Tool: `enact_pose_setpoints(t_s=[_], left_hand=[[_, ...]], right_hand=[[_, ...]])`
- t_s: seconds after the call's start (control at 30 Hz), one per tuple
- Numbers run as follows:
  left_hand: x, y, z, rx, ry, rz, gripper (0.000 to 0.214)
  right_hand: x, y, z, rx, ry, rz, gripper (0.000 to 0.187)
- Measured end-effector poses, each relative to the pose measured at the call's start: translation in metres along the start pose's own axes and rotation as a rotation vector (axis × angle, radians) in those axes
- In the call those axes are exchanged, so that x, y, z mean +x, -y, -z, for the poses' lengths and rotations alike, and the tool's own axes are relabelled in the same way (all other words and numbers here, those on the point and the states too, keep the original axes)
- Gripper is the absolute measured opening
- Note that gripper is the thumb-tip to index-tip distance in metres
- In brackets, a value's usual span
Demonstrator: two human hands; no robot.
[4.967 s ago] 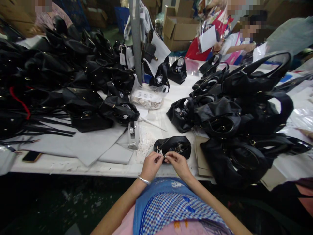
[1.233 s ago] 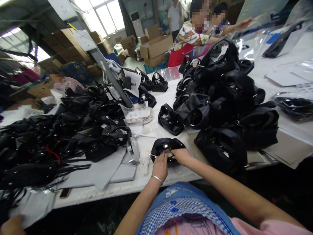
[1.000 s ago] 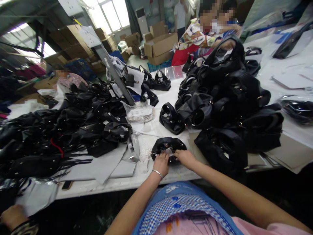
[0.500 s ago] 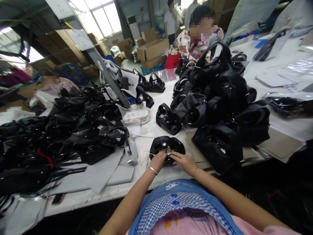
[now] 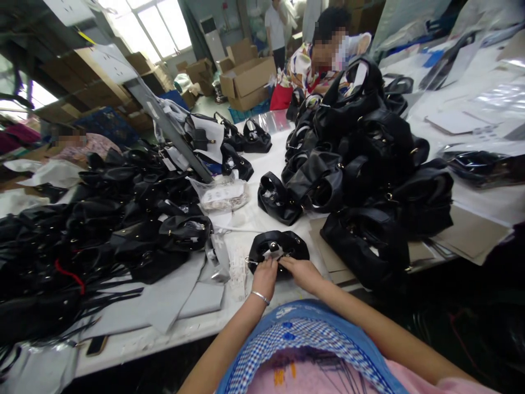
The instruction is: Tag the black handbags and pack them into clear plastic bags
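A black handbag [image 5: 298, 250] lies in front of me near the table's front edge, its handle side facing away. My left hand [image 5: 264, 278], with a silver bracelet at the wrist, is closed on the handbag's near opening edge. Close beside it, my right hand [image 5: 303, 273] pinches the same edge with bent fingers. A small pale wrapping [image 5: 272, 254] shows just beyond my left fingertips, by a shiny round metal fitting. The fingertips are partly hidden against the black material.
A high pile of black handbags [image 5: 369, 158] rises at the right, above brown cardboard sheets [image 5: 476, 235]. Many more black bags [image 5: 102, 219] cover the left side. A clear plastic bag [image 5: 223, 194] and a single handbag [image 5: 276, 200] lie ahead. A person [image 5: 303, 65] sits across the table.
Both hands stay at the handbag's edge, the left now more upright and closer to the right. The pale wrapping shows more beyond the fingers. The view has shifted slightly.
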State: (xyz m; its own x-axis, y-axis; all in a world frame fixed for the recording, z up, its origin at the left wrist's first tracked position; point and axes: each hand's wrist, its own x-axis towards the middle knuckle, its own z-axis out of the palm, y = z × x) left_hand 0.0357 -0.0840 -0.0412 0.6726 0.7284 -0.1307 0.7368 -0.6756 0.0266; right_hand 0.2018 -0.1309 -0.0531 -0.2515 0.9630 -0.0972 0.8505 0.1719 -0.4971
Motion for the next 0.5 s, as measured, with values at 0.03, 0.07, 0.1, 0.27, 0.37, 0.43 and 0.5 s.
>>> enact_pose_setpoints(t_s=[0.03, 0.07, 0.1, 0.27, 0.37, 0.43, 0.5], left_hand=[[-0.002, 0.004, -0.003, -0.024, -0.021, -0.027, 0.034], [-0.007, 0.008, -0.006, -0.053, -0.047, -0.057, 0.036], [-0.012, 0.012, -0.008, -0.081, -0.078, -0.084, 0.038], [-0.041, 0.016, -0.006, -0.103, -0.183, -0.009, 0.047], [-0.045, 0.009, -0.001, -0.088, -0.14, 0.082, 0.05], [-0.04, 0.004, 0.0, -0.085, -0.084, 0.087, 0.052], [-0.03, 0.0, -0.001, -0.088, -0.03, 0.077, 0.054]], right_hand=[[0.002, 0.002, 0.006, 0.007, 0.007, -0.004, 0.059], [0.005, 0.004, 0.012, 0.013, 0.013, -0.013, 0.059], [0.009, 0.006, 0.017, 0.019, 0.022, -0.023, 0.059], [0.03, 0.014, 0.03, -0.008, 0.114, 0.149, 0.058], [0.037, 0.023, 0.022, -0.107, 0.193, 0.176, 0.052], [0.04, 0.031, 0.013, -0.162, 0.218, 0.093, 0.048], [0.045, 0.039, 0.005, -0.192, 0.226, 0.011, 0.046]])
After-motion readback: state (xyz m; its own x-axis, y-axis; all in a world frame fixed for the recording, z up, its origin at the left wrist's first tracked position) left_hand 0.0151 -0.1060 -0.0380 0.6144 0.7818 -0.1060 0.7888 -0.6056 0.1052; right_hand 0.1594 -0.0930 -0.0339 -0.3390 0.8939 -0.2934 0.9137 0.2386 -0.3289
